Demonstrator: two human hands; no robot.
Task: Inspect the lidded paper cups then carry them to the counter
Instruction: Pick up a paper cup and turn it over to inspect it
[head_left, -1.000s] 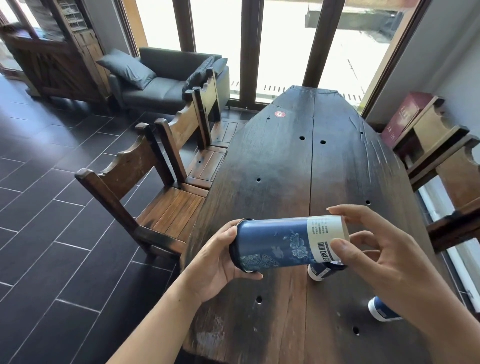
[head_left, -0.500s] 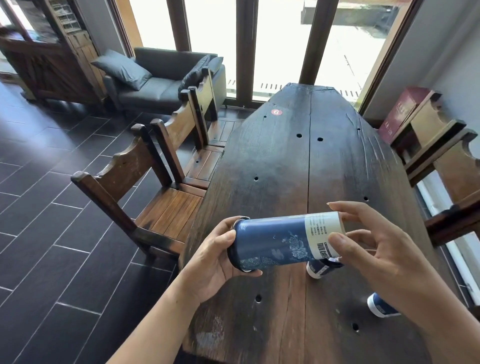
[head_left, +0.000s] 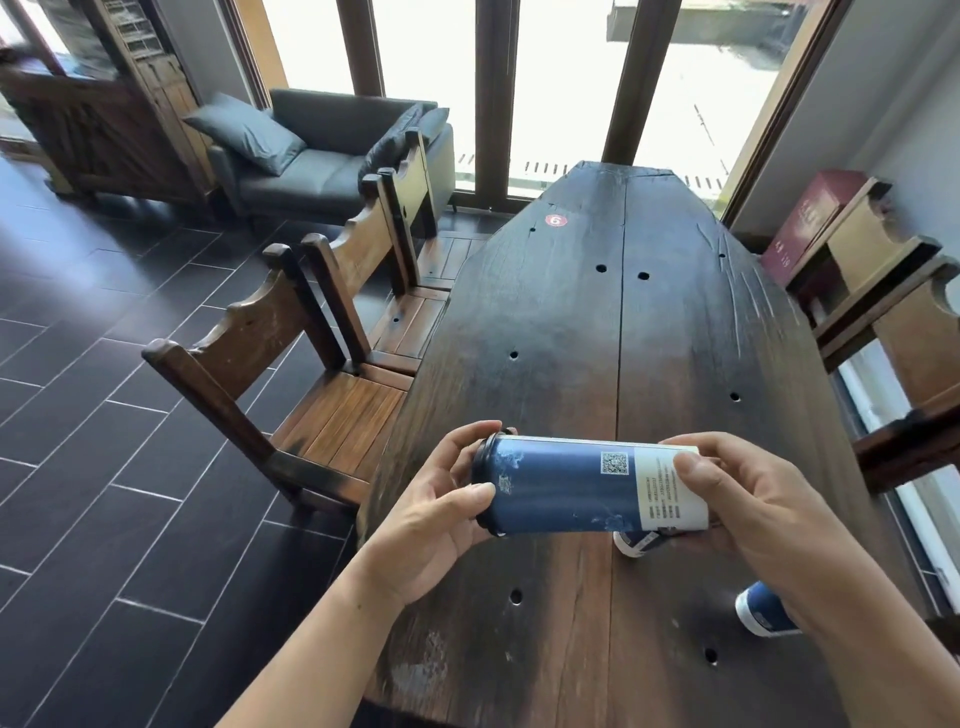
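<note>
A wooden chair (head_left: 322, 415) is sitting beside the dark plank table (head_left: 649, 338). Above the table's near end, the left hand (head_left: 431, 525) is gripping the black-lidded end of a blue paper cup (head_left: 566, 493), fingers curled round it. The cup is lying sideways in the air, and the right hand (head_left: 763, 514) is pinching its white-labelled base. A second cup (head_left: 636, 543) is peeking out beneath it, and a third cup (head_left: 761, 616) is resting under the right wrist.

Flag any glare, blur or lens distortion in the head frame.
Head view: windows blown out to white; wide-angle lens bows the table edges; held cup is sharp, its QR code visible; cabinet at far left slightly soft.
</note>
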